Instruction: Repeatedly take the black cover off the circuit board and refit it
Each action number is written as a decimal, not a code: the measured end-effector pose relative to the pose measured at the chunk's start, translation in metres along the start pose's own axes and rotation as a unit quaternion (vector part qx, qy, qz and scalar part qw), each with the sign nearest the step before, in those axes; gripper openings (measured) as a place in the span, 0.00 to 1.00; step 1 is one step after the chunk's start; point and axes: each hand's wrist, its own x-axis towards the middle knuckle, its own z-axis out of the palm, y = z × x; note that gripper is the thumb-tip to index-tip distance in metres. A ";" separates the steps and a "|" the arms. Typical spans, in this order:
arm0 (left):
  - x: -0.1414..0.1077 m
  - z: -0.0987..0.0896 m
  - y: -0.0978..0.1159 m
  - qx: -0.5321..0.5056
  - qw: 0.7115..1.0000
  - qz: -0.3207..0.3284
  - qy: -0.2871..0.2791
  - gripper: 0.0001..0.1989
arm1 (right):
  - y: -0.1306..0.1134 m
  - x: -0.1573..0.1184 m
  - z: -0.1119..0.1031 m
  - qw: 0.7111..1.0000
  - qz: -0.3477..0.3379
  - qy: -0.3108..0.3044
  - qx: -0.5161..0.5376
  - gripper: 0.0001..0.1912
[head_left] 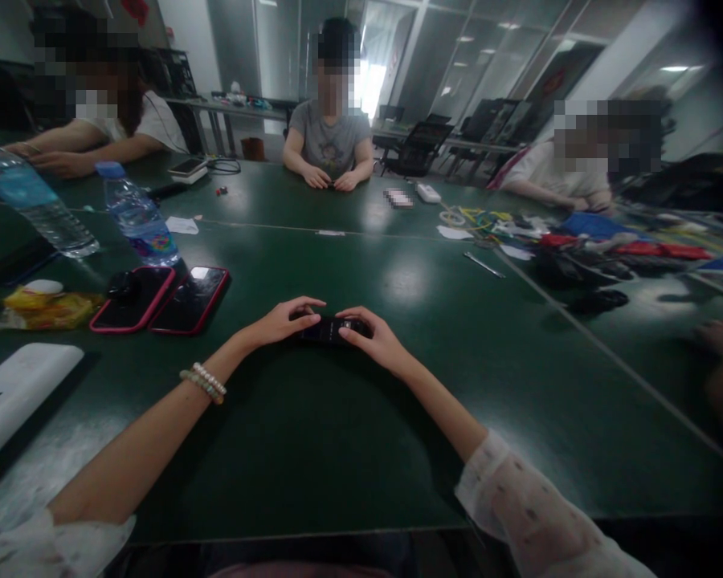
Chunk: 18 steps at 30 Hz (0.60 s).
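Observation:
A slim black phone [328,330] with small light marks on its face lies sideways between my hands, low over the green table [313,449] or resting on it; I cannot tell which. My left hand [284,323] grips its left end, thumb on top and fingers curled behind. At the other end, my right hand [374,341] holds it the same way, thumb over the face near the marks. Part of the phone's far side is hidden by my fingers. A beaded bracelet [203,383] circles my left wrist.
Left of my hands lie two red-edged phones [189,301], a yellow packet [51,309] and a white power bank [24,393]. Behind them stand water bottles [136,213]. Cables [488,221] and red and blue items clutter the right. Several people sit around the table.

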 end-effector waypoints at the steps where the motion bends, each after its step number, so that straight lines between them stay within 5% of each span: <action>1: 0.000 0.000 0.000 0.005 1.000 0.001 0.002 0.27 | 0.000 0.000 0.000 1.000 0.000 0.002 -0.005 0.19; 11: -0.002 0.001 0.003 0.121 0.992 -0.025 0.006 0.44 | 0.006 0.002 0.002 0.998 0.007 0.055 -0.034 0.18; 18: 0.002 0.004 -0.007 0.111 0.993 0.003 0.029 0.39 | 0.007 0.002 0.007 0.990 0.041 0.100 -0.086 0.18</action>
